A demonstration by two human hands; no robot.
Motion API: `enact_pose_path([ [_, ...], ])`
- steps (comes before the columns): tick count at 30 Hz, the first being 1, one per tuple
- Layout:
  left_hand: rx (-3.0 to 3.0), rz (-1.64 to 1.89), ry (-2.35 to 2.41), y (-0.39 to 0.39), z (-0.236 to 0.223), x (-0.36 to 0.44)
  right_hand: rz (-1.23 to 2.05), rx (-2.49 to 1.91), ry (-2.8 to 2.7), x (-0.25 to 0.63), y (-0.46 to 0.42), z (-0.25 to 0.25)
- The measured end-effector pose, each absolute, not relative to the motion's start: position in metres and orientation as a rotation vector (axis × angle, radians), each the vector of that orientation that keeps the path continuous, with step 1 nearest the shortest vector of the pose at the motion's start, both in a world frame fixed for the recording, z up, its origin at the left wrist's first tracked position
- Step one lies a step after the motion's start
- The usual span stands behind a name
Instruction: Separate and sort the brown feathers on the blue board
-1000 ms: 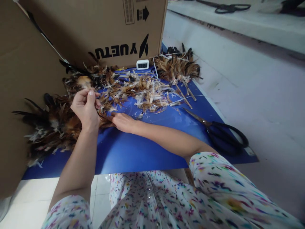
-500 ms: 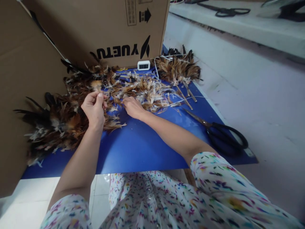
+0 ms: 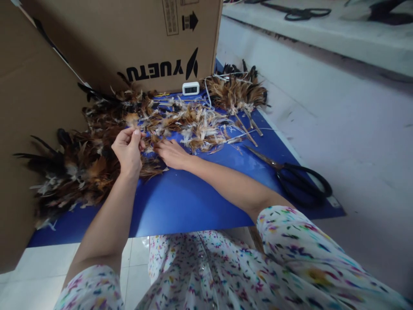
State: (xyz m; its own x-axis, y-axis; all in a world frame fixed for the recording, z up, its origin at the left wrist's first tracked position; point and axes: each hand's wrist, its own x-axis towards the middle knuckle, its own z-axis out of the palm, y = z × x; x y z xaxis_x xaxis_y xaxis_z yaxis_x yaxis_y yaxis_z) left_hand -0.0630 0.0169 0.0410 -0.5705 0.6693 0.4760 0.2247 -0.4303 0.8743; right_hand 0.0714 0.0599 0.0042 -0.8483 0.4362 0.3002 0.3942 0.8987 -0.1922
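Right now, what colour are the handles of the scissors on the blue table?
The scissors' handles are black, seen best in the head view.

whether the left fingers pinch anything is too small to tell; beyond them, the box is cut off on top.

I'm in what looks like a small craft workshop: my flat blue tabletop carries loose brown-and-white feathers, a brown feather bundle, thin wooden sticks and large black-handled metal scissors, with a printed brown cardboard box behind.
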Motion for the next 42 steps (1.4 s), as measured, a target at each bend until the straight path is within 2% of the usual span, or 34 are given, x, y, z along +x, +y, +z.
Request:
enact_pose_path([
  [5, 1.264, 2.036, 1.403, 0.017, 0.037, -0.057, 0.14, -0.422, -2.762, 0.092, 0.049, 0.022],
  [12, 1.302, 1.926, 1.356, 0.014, 0.032, -0.044, 0.09, -1.081, -2.526, 0.153, 0.084, 0.025],
  [16, 1.329, 1.86, 1.358, 0.012, 0.03, -0.038, 0.24, -1.155, -2.523, 0.171, 0.102, 0.018],
  [22, 1.366, 1.738, 1.336, 0.012, 0.023, -0.035, 0.475, -1.01, -2.331, 0.171, 0.107, 0.027],
  [31, 1.674, 1.431, 1.319, 0.009, 0.007, -0.023, 0.641, -0.768, -2.38, 0.158, 0.09, 0.041],
  [38, 1.372, 1.541, 1.395, 0.017, 0.003, -0.029, 0.78, -0.871, -2.264, 0.162, 0.096, 0.04],
  [42, 1.246, 1.647, 1.332, 0.019, 0.004, -0.03, 1.001, -1.002, -2.148, 0.166, 0.098, 0.041],
])
